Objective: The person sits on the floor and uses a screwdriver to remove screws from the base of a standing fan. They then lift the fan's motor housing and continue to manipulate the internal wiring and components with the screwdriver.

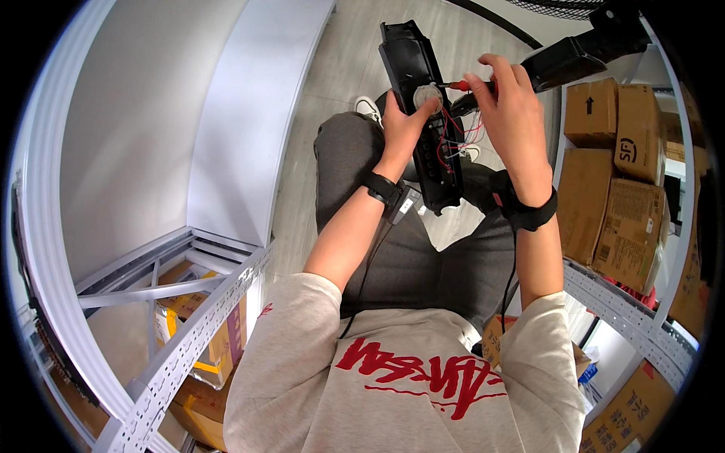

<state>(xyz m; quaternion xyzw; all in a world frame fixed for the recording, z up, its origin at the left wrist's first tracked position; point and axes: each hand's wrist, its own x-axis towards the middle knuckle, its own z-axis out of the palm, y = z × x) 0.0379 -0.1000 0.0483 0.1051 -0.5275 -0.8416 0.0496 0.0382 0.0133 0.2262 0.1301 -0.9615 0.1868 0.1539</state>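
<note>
My left hand [404,127] grips a long black plastic housing [420,83] held upright over my lap, thumb pressing a small round white part [427,95] set in it. Red and white wires [451,132] hang loose along the housing's right side. My right hand [510,113] is closed on a screwdriver with a red and black handle [462,86], its tip pointing left at the white part. Both wrists wear black bands with cables running down.
A grey metal rack [198,317] with cardboard boxes stands at my left. Stacked cardboard boxes [623,174] fill a rack at my right. A black fan base [574,57] sits beyond my right hand. My grey-trousered legs and pale floor lie below.
</note>
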